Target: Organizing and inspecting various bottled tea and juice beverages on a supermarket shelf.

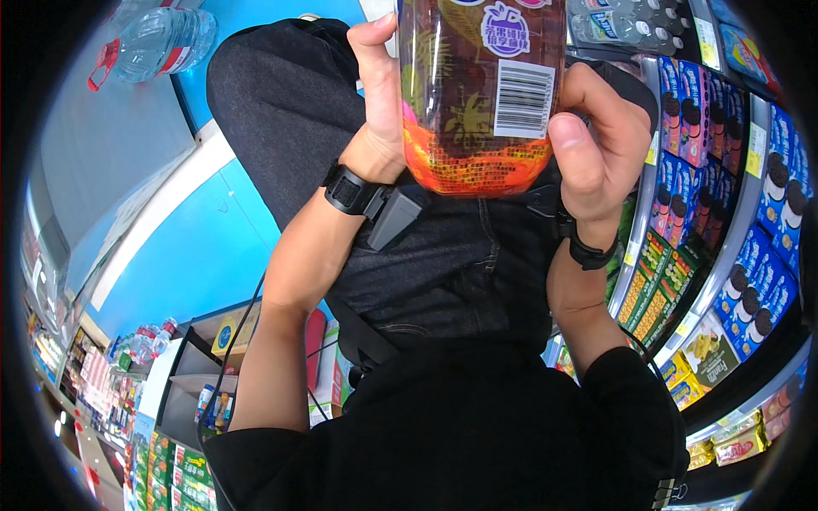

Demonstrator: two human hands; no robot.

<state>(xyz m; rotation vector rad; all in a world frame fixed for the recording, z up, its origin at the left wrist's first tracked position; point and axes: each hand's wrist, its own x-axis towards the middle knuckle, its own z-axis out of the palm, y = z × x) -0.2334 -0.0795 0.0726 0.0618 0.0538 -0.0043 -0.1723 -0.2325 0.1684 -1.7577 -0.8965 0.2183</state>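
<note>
A large plastic drink bottle (473,153) is held up close before me, its upper part cut off by the top of the view. Its wrapper is dark, with an orange-red band near the base and a white barcode label on the side facing me. My left hand (382,96) grips the bottle's left side, thumb pointing up and its other fingers hidden behind. On the opposite side, my right hand (597,140) holds it with a curled forefinger and the thumb near the barcode. Each wrist carries a black strap with a small device.
Curved shelves (677,332) at the right carry blue biscuit boxes (744,294) and other packets. Clear bottles (620,25) lie at top right. A big water bottle (166,45) with a red handle is at upper left. My bent legs (281,96) lie beneath the bottle.
</note>
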